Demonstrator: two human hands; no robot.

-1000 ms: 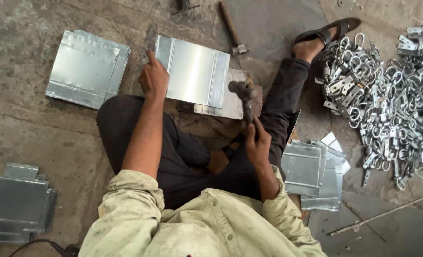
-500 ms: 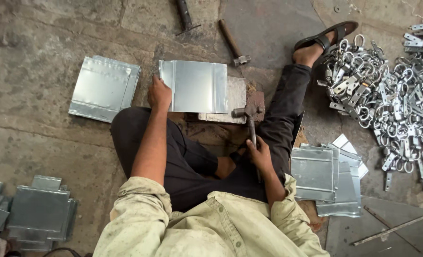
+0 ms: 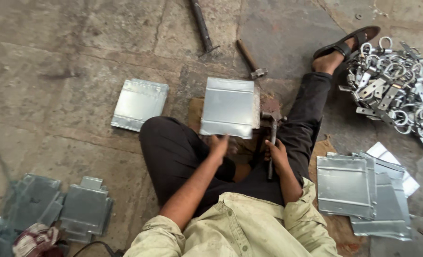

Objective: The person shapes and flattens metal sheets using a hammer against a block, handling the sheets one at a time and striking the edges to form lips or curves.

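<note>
Metal sheet (image 3: 228, 107): galv. steel panel, roughly square, folded seams along top & bottom edges. Lay flat on a rusty block (image 3: 268, 105) in front of the seated person, betw. the knees. Judged light, stiff, springy; smooth face prob. slippery, cut edges likely sharp; best gripped at a folded seam or pressed flat w/ palm near the edge.

Left hand (image 3: 218, 143): just below sheet's near edge, fingers loosely spread, holding nothing; contact w/ sheet not clear.

Right hand (image 3: 277, 152): closed round handle of hammer (image 3: 271, 127), head resting at the block just beside sheet's right edge.

Other items: one similar sheet (image 3: 140, 103) on the floor to the left; stack of sheets (image 3: 359, 190) at right; bent pieces (image 3: 59, 207) lower left; pile of ringed metal fittings (image 3: 394, 90) by the sandalled foot; spare hammer (image 3: 250, 59) & rod (image 3: 201, 26) further off.
</note>
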